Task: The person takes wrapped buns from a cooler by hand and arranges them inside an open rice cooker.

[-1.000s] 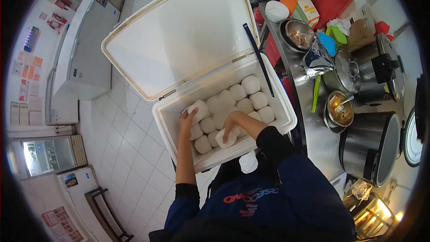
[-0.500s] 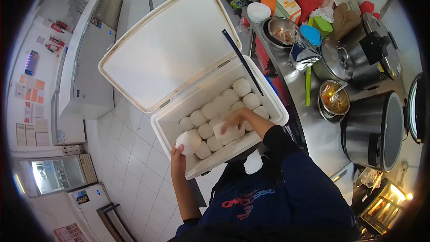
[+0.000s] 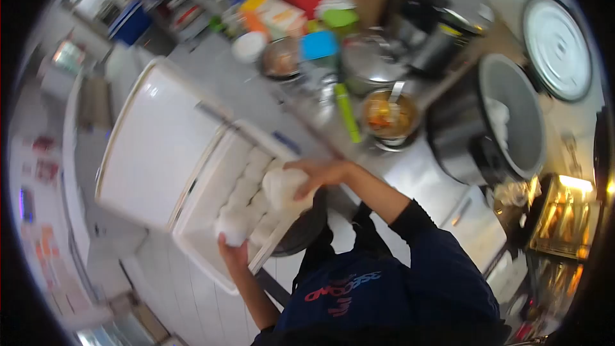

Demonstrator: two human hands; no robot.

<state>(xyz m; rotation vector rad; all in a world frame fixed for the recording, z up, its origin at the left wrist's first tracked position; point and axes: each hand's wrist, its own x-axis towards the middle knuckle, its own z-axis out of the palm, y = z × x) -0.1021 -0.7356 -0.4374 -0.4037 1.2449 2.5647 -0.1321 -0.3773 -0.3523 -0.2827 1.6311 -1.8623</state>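
A white cooler box (image 3: 206, 270) stands in front of me with its lid (image 3: 150, 144) swung back. Rows of white rounded packets (image 3: 245, 190) fill it. At the near left corner, my left hand (image 3: 234, 255) is closed on one white packet (image 3: 233, 224), its thumb against the side. My right hand (image 3: 323, 174) grips another white packet (image 3: 282, 187) above the right end of the box, fingers curled over it. Motion blur hides the packets' surface detail, and what they contain cannot be made out.
A steel counter (image 3: 410, 173) runs along the right. On it are a large open cooking pot (image 3: 448, 134) with white material inside, a bowl of food with a spoon (image 3: 389, 115), a lidded pot (image 3: 371, 64) and a green-handled utensil (image 3: 346, 112). A round lid (image 3: 557, 48) stands behind.
The view has swung right, so the box sits further left in it. My right hand has raised a packet from the rows towards the counter side. My left hand still holds its packet.
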